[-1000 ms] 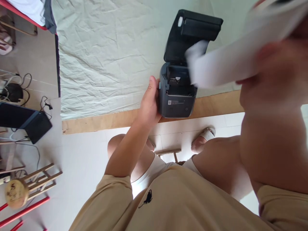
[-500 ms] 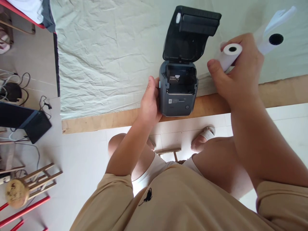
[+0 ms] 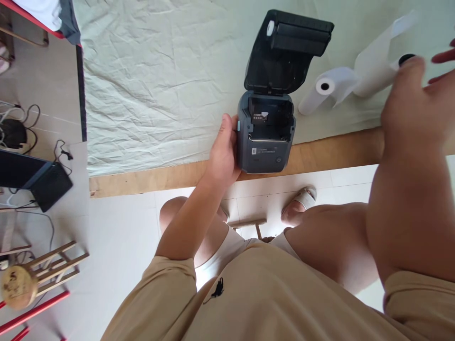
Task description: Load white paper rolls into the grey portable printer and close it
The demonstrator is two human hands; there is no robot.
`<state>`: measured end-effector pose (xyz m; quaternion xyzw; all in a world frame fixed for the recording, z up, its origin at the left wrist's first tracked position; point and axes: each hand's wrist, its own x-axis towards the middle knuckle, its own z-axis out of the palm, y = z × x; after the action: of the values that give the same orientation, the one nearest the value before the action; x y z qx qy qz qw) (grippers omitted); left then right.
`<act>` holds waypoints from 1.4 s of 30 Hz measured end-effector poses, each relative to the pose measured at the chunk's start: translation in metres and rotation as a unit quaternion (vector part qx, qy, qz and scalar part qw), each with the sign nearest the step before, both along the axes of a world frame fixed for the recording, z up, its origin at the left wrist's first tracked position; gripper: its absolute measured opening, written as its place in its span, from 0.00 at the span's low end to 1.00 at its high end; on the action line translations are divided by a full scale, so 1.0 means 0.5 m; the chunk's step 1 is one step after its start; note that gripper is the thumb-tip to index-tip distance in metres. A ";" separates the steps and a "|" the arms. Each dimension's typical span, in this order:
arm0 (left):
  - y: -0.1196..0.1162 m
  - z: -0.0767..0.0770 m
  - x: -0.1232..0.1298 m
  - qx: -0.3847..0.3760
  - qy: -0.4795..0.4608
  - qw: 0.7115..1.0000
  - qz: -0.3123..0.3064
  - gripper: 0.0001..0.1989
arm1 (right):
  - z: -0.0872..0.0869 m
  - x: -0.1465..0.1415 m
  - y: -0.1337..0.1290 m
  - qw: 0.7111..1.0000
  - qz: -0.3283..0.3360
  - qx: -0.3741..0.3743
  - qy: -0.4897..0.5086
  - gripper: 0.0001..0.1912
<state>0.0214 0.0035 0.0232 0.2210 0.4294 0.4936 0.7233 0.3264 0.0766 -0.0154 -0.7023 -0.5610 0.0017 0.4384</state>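
A dark grey portable printer [image 3: 265, 158] has its black lid [image 3: 280, 61] raised, and its roll compartment shows no roll inside. My left hand [image 3: 224, 154] is wrapped round the printer's left side at the table edge. To the printer's right, a small white paper roll [image 3: 314, 97] lies on the cloth with its end loose. Beyond it lies a larger white roll [image 3: 373, 68] with a dark core and a loose sheet. At the right edge, my right hand [image 3: 423, 102] has its fingers spread beside the larger roll, with nothing visible in it.
A pale green cloth [image 3: 159, 85] covers the table, leaving a wooden front edge [image 3: 149, 183] bare. Below are my legs and a tiled floor. On the left stand a wooden stool [image 3: 19, 286], red bars, cables and a black device [image 3: 53, 187].
My right hand has let go of the small paper roll and moved right, with its fingers now spread. The small roll now lies on the cloth. My left hand still holds the printer.
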 end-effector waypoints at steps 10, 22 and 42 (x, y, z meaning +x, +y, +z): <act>-0.003 -0.007 0.004 0.013 0.025 0.999 0.030 0.33 | 0.005 -0.050 -0.013 0.993 0.020 -0.114 -0.018 0.34; -0.002 -0.009 0.000 0.009 0.027 1.000 0.011 0.30 | -0.033 -0.020 0.000 0.999 -0.009 -0.047 -0.010 0.35; -0.008 -0.027 -0.005 0.082 0.008 0.997 -0.006 0.21 | -0.017 0.002 -0.001 0.992 0.095 0.039 0.067 0.38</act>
<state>0.0189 -0.0004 0.0096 0.2864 0.3918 0.5214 0.7019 0.3276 0.0762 -0.0237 -0.6262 -0.5945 0.0684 0.4998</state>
